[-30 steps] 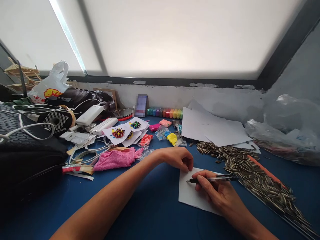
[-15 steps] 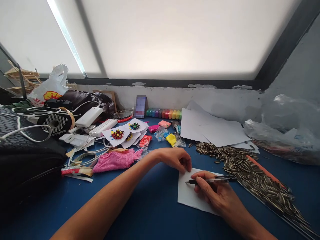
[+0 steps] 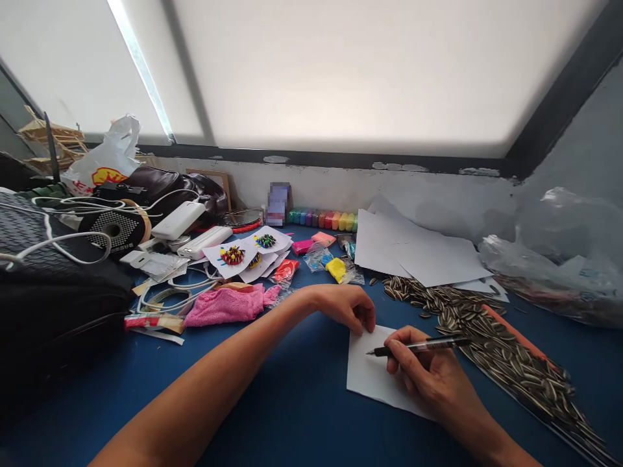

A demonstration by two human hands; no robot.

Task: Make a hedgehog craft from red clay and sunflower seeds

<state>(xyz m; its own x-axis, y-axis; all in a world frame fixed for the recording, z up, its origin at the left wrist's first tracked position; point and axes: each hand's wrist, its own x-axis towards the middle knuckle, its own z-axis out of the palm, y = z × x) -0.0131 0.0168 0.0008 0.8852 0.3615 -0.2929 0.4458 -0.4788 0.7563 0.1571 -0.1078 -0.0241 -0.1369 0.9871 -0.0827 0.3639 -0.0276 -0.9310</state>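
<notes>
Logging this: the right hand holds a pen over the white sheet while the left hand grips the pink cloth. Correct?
Not quite: the left hand is apart from the pink cloth; the head view shows it at the white sheet's far edge. The rest stands.

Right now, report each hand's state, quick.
Left hand: curled at the far edge of the paper; whether it grips anything cannot be told.
Right hand: closed on a pen.
</notes>
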